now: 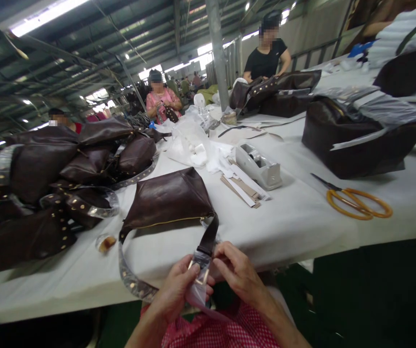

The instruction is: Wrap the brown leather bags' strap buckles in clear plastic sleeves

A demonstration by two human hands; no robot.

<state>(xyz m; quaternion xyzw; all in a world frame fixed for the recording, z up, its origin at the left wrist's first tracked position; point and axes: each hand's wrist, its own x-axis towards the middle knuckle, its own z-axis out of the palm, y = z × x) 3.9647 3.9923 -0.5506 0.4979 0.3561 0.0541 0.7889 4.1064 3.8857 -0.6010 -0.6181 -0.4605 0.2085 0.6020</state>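
A dark brown leather handbag lies on the white-covered table, its gold zip facing me. Its strap comes off the right side and runs down to my hands at the table's front edge. My left hand is closed around the strap's buckle, which has clear plastic film over it, thumb on top. Beside it, my right hand pinches at the strap's edge, finger and thumb close together; what sits between those fingertips is too small to make out. The strap's studded, film-wrapped part curves down on the left.
Brown bags are piled at the left. A tape dispenser, card strips and orange-handled scissors lie to the right, near another brown bag. A small tape roll sits near the front edge. Co-workers stand across the table.
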